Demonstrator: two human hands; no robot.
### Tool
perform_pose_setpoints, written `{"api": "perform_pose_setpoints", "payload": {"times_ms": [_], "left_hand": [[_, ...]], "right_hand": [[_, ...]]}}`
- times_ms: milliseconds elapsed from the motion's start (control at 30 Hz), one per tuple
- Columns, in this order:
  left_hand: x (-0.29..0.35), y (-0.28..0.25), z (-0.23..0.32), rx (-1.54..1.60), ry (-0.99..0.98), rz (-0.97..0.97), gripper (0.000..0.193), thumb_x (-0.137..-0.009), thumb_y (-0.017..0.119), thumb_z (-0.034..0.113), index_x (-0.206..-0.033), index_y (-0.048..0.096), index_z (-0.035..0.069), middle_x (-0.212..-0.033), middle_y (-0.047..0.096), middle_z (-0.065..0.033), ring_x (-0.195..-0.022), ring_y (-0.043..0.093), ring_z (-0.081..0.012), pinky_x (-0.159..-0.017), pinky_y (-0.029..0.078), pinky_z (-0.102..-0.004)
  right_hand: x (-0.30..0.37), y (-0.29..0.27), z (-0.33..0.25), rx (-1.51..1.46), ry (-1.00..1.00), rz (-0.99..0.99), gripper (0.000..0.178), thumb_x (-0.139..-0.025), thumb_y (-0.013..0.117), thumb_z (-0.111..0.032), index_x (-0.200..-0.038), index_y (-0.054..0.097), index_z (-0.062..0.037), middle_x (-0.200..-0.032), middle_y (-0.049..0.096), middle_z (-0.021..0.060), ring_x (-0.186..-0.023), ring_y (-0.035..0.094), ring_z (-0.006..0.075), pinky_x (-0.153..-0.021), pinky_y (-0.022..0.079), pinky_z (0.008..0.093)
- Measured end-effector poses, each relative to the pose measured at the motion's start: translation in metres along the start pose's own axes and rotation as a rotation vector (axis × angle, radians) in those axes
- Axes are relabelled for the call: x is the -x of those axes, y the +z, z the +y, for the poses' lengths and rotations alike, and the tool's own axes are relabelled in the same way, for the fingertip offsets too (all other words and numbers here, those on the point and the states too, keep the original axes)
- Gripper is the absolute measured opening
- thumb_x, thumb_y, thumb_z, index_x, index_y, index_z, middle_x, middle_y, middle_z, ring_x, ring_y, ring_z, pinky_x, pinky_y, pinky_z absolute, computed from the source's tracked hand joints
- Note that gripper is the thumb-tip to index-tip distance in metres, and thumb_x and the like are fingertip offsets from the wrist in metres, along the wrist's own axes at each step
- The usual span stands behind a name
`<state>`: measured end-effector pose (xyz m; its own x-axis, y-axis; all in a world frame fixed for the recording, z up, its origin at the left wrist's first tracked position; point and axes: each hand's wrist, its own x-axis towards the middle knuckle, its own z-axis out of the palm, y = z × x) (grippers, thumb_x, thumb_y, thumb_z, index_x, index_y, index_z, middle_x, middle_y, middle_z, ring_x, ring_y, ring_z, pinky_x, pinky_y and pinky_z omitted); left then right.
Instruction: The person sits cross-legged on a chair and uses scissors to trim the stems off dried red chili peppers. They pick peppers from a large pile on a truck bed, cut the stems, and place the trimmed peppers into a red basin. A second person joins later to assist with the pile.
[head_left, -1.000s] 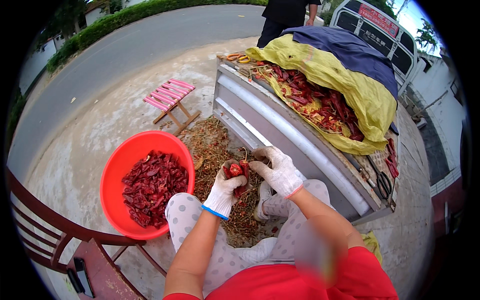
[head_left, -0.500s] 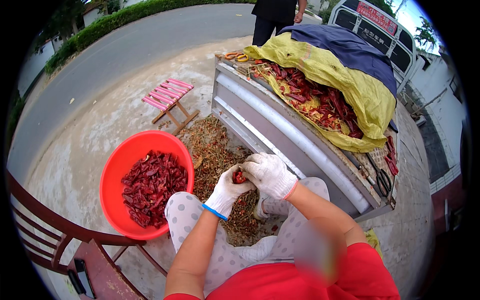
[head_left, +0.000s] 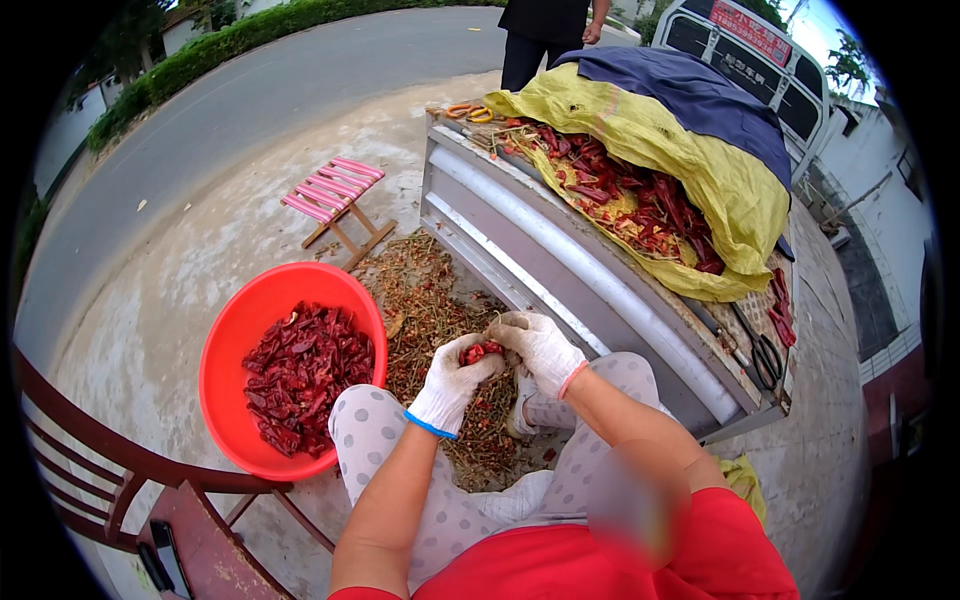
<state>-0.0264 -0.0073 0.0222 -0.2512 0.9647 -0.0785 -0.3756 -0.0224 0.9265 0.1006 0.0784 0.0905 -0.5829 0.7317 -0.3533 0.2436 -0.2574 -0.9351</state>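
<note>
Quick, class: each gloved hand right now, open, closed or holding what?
Blue-cuffed white-gloved left hand: closed around dried red chilli peppers.
Pink-cuffed white-gloved right hand: curled by the peppers; any grip is hidden.

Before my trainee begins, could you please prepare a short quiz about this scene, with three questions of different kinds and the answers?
1. Short answer: What is held in the gloved left hand?
2. True or false: Black-handled scissors lie at the edge of the truck bed.
3. Fill the gap: The red basin, with a chilli pile inside, stands to the ___ of that hand.

Key: 1. Red chilli. 2. True. 3. Left.
</note>
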Motion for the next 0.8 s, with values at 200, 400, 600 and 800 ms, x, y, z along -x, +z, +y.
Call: {"api": "perform_pose_setpoints", "payload": {"times_ms": [200, 400, 600, 800], "left_hand": [[0.0, -0.001, -0.002, -0.002, 0.034, 0.007, 0.024, -0.081, 0.072, 0.005, -0.103, 0.066, -0.001, -0.082, 0.065, -0.0018, -0.07, 0.058, -0.0075, -0.062, 0.047, -0.0217], [-0.013, -0.035, -0.002, 0.342, 0.104, 0.245, 0.026, -0.078, 0.065, -0.002, -0.103, 0.06, -0.001, -0.074, 0.063, -0.0069, -0.056, 0.057, -0.0143, -0.052, 0.048, -0.0275], [-0.024, -0.116, 0.007, 0.684, 0.196, 0.561, 0.014, -0.085, 0.066, 0.009, -0.098, 0.062, 0.006, -0.071, 0.06, -0.002, -0.058, 0.056, -0.0154, -0.054, 0.05, -0.034], [-0.013, -0.192, 0.008, 0.975, 0.387, 0.807, 0.024, -0.091, 0.067, 0.024, -0.11, 0.063, 0.01, -0.102, 0.066, -0.0031, -0.088, 0.061, -0.0251, -0.086, 0.053, -0.0463]], "right_hand": [[-0.016, -0.016, 0.005, -0.314, 0.138, 0.011, 0.015, -0.095, 0.058, -0.019, -0.103, 0.063, -0.0068, -0.073, 0.052, -0.0034, -0.056, 0.044, 0.0051, -0.046, 0.034, 0.0206], [-0.024, -0.034, -0.024, 0.769, -0.306, 0.076, 0.039, -0.089, 0.059, -0.029, -0.119, 0.061, -0.0046, -0.105, 0.065, 0.0212, -0.099, 0.06, 0.0354, -0.087, 0.047, 0.0402], [-0.077, -0.117, -0.072, 1.11, -0.58, 0.434, 0.027, -0.091, 0.057, -0.028, -0.104, 0.069, -0.0075, -0.1, 0.068, 0.0209, -0.097, 0.064, 0.0383, -0.086, 0.05, 0.0469], [-0.129, -0.192, -0.107, 1.419, -0.437, 0.569, 0.04, -0.089, 0.057, -0.023, -0.127, 0.059, -0.0106, -0.121, 0.063, 0.0198, -0.111, 0.061, 0.038, -0.094, 0.049, 0.0467]]}}
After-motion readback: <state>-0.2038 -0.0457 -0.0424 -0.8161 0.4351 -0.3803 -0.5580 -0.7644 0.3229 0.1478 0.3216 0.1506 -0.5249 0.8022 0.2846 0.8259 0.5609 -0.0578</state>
